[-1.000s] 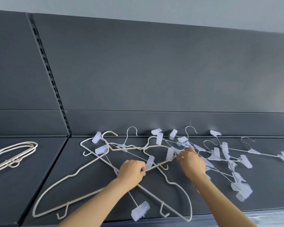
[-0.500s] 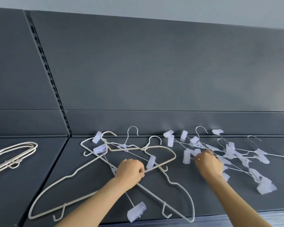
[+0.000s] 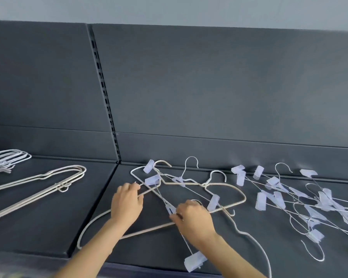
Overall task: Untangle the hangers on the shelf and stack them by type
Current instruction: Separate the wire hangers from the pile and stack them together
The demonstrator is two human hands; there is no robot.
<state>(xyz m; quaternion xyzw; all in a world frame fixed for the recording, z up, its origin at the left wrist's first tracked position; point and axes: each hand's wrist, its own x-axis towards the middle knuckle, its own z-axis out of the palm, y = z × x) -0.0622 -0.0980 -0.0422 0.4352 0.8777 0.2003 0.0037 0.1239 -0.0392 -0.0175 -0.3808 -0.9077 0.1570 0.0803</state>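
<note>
A dark grey shelf [image 3: 48,227] runs across the view in two sections. They meet at a seam below a slotted upright [image 3: 104,93]. Behind the shelf rise matte dark grey back panels [image 3: 229,87], each crossed by one horizontal joint. Above them shows a strip of pale grey wall [image 3: 169,9]. The light is soft and even.

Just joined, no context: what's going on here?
A person is untangling hangers on a dark shelf. The left hand grips a white hanger in the middle tangle. The right hand pinches a clip hanger threaded through it. More clip hangers lie in a loose pile to the right, and white hangers sit stacked on the left.
</note>
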